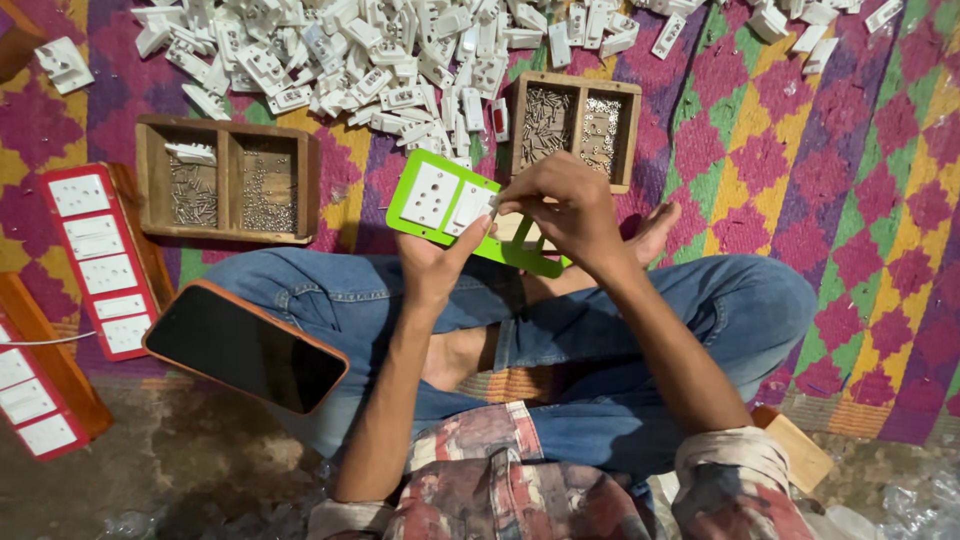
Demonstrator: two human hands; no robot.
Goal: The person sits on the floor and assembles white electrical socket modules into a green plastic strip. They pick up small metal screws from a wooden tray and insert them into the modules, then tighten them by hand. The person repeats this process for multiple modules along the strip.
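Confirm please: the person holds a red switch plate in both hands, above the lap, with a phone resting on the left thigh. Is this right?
Not quite. The head view shows the switch plate is green, not red. Left hand and right hand hold it above the lap; the phone rests on the left thigh.

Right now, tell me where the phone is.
In the head view, the phone rests on the person's left thigh, beside the red switch plates.

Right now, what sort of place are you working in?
Probably a small home or floor workshop for assembling electrical switch plates. A pile of white switch parts lies on a woven mat, wooden trays of screws sit beside it, and both hands hold a green plate.
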